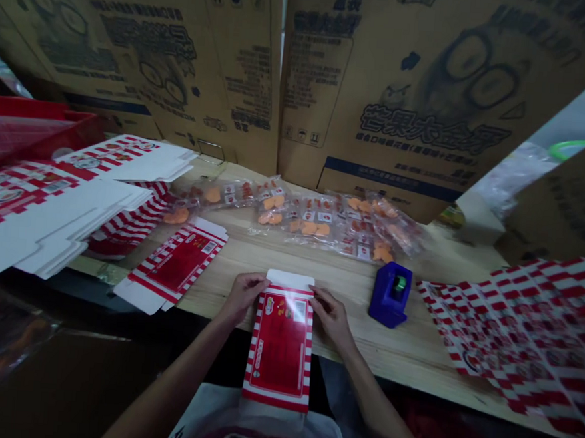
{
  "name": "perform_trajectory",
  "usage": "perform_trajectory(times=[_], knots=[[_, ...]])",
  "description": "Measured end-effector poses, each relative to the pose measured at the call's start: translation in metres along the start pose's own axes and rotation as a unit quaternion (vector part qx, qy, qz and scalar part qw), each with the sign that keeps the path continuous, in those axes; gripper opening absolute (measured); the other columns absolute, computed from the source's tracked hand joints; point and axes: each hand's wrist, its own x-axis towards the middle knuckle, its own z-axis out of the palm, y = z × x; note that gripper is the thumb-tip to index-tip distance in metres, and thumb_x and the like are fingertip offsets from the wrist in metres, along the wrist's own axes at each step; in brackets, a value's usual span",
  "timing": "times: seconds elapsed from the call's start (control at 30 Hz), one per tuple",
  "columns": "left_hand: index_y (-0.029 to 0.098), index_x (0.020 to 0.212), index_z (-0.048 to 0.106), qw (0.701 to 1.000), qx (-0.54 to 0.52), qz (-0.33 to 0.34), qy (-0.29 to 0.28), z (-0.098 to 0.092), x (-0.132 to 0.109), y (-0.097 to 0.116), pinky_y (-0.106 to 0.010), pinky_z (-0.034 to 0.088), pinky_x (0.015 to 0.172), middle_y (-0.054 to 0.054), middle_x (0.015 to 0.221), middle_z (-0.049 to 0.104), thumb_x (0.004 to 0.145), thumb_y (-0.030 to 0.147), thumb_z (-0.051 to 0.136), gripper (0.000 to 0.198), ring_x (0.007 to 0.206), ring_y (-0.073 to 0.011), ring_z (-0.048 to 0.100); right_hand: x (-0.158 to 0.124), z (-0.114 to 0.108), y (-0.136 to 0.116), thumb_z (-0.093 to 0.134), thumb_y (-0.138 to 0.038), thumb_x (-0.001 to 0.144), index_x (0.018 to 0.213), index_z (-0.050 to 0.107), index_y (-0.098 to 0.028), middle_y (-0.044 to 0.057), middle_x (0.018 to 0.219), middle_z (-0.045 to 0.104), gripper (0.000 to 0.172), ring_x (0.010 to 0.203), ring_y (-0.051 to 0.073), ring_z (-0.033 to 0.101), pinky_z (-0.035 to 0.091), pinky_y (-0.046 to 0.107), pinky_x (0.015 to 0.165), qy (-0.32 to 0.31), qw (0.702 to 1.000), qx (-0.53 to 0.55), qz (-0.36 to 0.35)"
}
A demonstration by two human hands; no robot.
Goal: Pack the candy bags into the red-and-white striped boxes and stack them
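A red-and-white striped box (pixel 282 344) with a white end flap at its far end lies between my two hands, its near end close to my body. My left hand (pixel 245 297) pinches the box's left edge near the flap. On the opposite edge, my right hand (pixel 333 317) grips it with thumb and fingers at about the same height. Another flat box of the same print (pixel 177 264) rests on the table to the left. Clear packets of orange pieces (pixel 311 221) lie in a row beyond my hands.
A blue tape dispenser (pixel 390 294) stands right of my hands. Stacked flat cartons (pixel 56 222) and a red tray (pixel 78 134) are at left. Striped printed sheets or boxes (pixel 525 335) cover the right side. Large cardboard boxes (pixel 300 113) wall off the back of the wooden table (pixel 240 255).
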Motion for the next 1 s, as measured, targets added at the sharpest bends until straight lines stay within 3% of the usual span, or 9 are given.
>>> perform_trajectory(times=[0.1, 0.2, 0.3, 0.4, 0.53, 0.7, 0.83, 0.9, 1.0], knots=[[0.013, 0.069, 0.064, 1.0, -0.014, -0.02, 0.014, 0.001, 0.005, 0.001, -0.023, 0.043, 0.059, -0.001, 0.067, 0.063, 0.061, 0.031, 0.076, 0.022, 0.062, -0.0132, 0.057, 0.005, -0.001, 0.0, 0.068, -0.041, 0.078, 0.09, 0.076, -0.023, 0.007, 0.099, 0.068, 0.023, 0.098, 0.023, 0.06, 0.047, 0.037, 0.09, -0.015, 1.0, -0.001, -0.011], [0.015, 0.088, 0.063, 0.999, -0.022, -0.045, 0.017, 0.0, 0.01, 0.003, -0.021, 0.041, 0.056, 0.003, 0.067, 0.06, 0.055, 0.025, 0.075, 0.036, 0.058, -0.0107, 0.055, 0.007, 0.0, -0.001, 0.071, -0.041, 0.075, 0.082, 0.076, -0.022, 0.007, 0.105, 0.067, 0.02, 0.103, 0.024, 0.059, 0.045, 0.037, 0.092, 0.016, 1.0, 0.016, 0.0], [0.014, 0.102, 0.062, 0.997, -0.014, -0.077, 0.002, -0.003, 0.016, 0.006, -0.021, 0.04, 0.052, 0.006, 0.061, 0.055, 0.051, 0.021, 0.073, 0.052, 0.052, -0.0104, 0.053, 0.008, 0.002, -0.007, 0.076, -0.037, 0.07, 0.089, 0.071, -0.023, 0.003, 0.088, 0.067, 0.025, 0.083, 0.019, 0.062, 0.049, 0.033, 0.079, 0.025, 0.997, 0.072, 0.032], [0.011, 0.09, 0.067, 0.995, 0.004, -0.091, -0.027, -0.003, 0.019, 0.01, -0.024, 0.042, 0.052, 0.002, 0.061, 0.059, 0.05, 0.022, 0.072, 0.042, 0.052, -0.0131, 0.055, 0.012, 0.0, -0.013, 0.078, -0.033, 0.067, 0.105, 0.064, -0.024, -0.001, 0.079, 0.064, 0.041, 0.072, 0.015, 0.06, 0.049, 0.028, 0.07, -0.007, 0.992, 0.113, 0.058], [0.011, 0.072, 0.068, 0.996, 0.045, -0.054, -0.056, -0.004, 0.014, 0.012, -0.026, 0.045, 0.06, -0.004, 0.065, 0.066, 0.055, 0.029, 0.074, 0.025, 0.059, -0.0155, 0.059, 0.014, -0.007, -0.018, 0.074, -0.034, 0.071, 0.083, 0.068, -0.018, 0.001, 0.077, 0.065, 0.021, 0.071, 0.015, 0.06, 0.047, 0.027, 0.067, -0.083, 0.99, 0.082, 0.074], [0.013, 0.075, 0.072, 0.988, 0.136, 0.014, -0.07, -0.005, 0.0, 0.013, -0.026, 0.045, 0.068, -0.005, 0.077, 0.069, 0.063, 0.035, 0.076, 0.025, 0.073, -0.0185, 0.061, 0.004, -0.004, -0.016, 0.067, -0.034, 0.077, 0.077, 0.066, -0.018, 0.002, 0.079, 0.066, 0.016, 0.073, 0.017, 0.06, 0.046, 0.027, 0.068, -0.058, 0.998, 0.022, 0.023], [0.015, 0.055, 0.06, 0.974, 0.211, 0.062, -0.05, -0.001, -0.002, 0.012, -0.022, 0.032, 0.055, 0.002, 0.055, 0.05, 0.078, 0.04, 0.063, 0.034, 0.057, -0.0115, 0.046, 0.007, -0.001, -0.019, 0.064, -0.034, 0.079, 0.072, 0.062, -0.018, 0.001, 0.068, 0.063, 0.018, 0.064, 0.015, 0.057, 0.042, 0.025, 0.06, -0.047, 0.994, -0.093, 0.013], [0.016, 0.048, 0.047, 0.967, 0.239, 0.078, -0.041, 0.004, 0.002, 0.014, -0.023, 0.024, 0.051, 0.004, 0.05, 0.035, 0.081, 0.042, 0.057, 0.044, 0.051, -0.0092, 0.034, 0.019, -0.003, -0.028, 0.064, -0.032, 0.078, 0.081, 0.063, -0.018, -0.002, 0.062, 0.058, 0.014, 0.058, 0.014, 0.052, 0.037, 0.024, 0.055, -0.058, 0.981, -0.184, 0.002], [0.017, 0.046, 0.037, 0.958, 0.269, 0.088, -0.046, 0.01, 0.011, 0.019, -0.024, 0.019, 0.049, 0.005, 0.05, 0.026, 0.08, 0.044, 0.055, 0.047, 0.049, -0.0083, 0.027, 0.041, -0.007, -0.051, 0.068, -0.031, 0.076, 0.104, 0.063, -0.021, -0.002, 0.069, 0.061, 0.03, 0.063, 0.015, 0.055, 0.035, 0.023, 0.059, -0.141, 0.934, -0.327, -0.031]])
